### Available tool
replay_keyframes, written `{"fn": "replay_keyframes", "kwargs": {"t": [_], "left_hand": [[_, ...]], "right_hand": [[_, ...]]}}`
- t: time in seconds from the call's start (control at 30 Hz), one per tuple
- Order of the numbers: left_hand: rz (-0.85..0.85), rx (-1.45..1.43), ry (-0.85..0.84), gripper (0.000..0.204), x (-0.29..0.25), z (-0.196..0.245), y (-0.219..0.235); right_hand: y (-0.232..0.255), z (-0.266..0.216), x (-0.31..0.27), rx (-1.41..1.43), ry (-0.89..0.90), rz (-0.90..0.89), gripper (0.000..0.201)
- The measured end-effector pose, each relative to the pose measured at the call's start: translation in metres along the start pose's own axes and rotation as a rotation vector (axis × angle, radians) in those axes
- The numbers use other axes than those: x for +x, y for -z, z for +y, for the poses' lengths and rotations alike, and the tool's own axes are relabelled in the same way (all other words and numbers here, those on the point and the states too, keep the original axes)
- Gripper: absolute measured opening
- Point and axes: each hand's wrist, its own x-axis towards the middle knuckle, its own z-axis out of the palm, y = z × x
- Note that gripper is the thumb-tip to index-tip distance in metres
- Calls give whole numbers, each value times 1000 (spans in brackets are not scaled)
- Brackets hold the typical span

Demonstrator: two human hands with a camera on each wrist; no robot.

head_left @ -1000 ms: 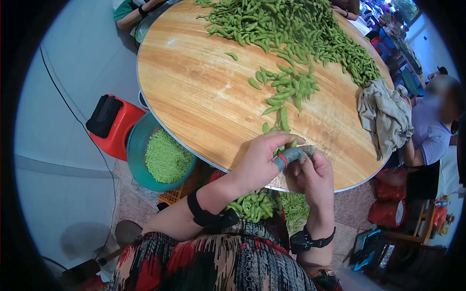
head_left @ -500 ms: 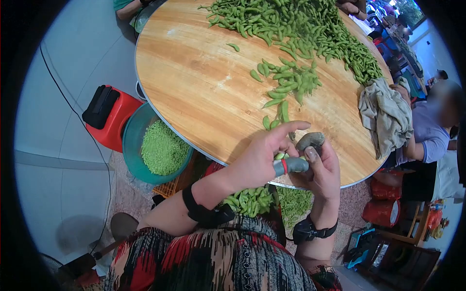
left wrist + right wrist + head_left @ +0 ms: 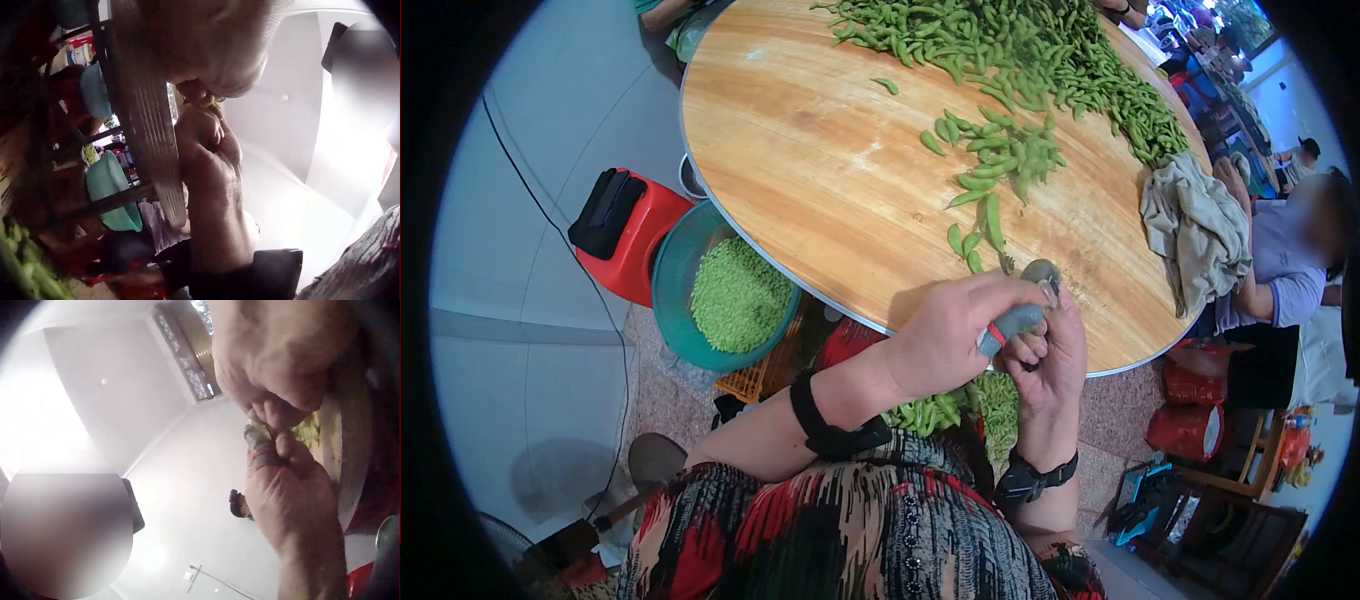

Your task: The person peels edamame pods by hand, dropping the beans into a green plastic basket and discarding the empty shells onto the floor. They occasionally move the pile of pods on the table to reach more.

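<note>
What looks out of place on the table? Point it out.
The crumpled grey cloth, bunched at the right edge of the table in the head view; it seems odd so near the piled green pods.

1. Garment (image 3: 820, 530) — streaked print in black, red, grey and peach; dark dotted line (image 3: 912, 530) down the front.
2. Left wrist strap (image 3: 808, 405) — black, carrying a dark module (image 3: 855, 439).
3. Right wrist strap (image 3: 1061, 474) — black, similar dark module fitted.
4. Left hand (image 3: 940, 335): grey thumb cover (image 3: 1022, 319), red band (image 3: 997, 334).
5. Right hand (image 3: 1058, 350): grey cover on one digit.
</note>
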Motion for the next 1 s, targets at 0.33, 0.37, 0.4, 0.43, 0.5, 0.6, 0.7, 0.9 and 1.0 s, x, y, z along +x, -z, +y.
{"fn": "replay_keyframes", "kwargs": {"t": [0.33,0.37,0.4,0.43,0.5,0.6,0.7,0.9,1.0], "left_hand": [[173,-56,474,19,-33,15,50],[319,-386,351,20,-48,4,69],[427,-217,408,31,-57,4,91],[574,-179,369,27,-67,2,111],[799,-180,437,16,-95,-18,160],[657,526,492,26,-125,-27,207],[423,1322,452,38,-122,-12,196],[262,161,382,33,-68,16,113],[203,-441,600,34,-35,13,57]], "right_hand": [[-3,-25,-28,-1070,78,-395,13],[-6,-26,-28,-1068,74,-399,13],[-9,-25,-28,-1185,99,-331,13],[-11,-25,-29,-1298,124,-258,13],[-24,-21,-17,-1357,125,-81,16],[-47,-12,3,-1870,349,111,15],[-36,7,21,-2182,592,39,14],[-26,8,17,-1924,600,118,10],[-34,2,0,-1623,551,82,7]]}}
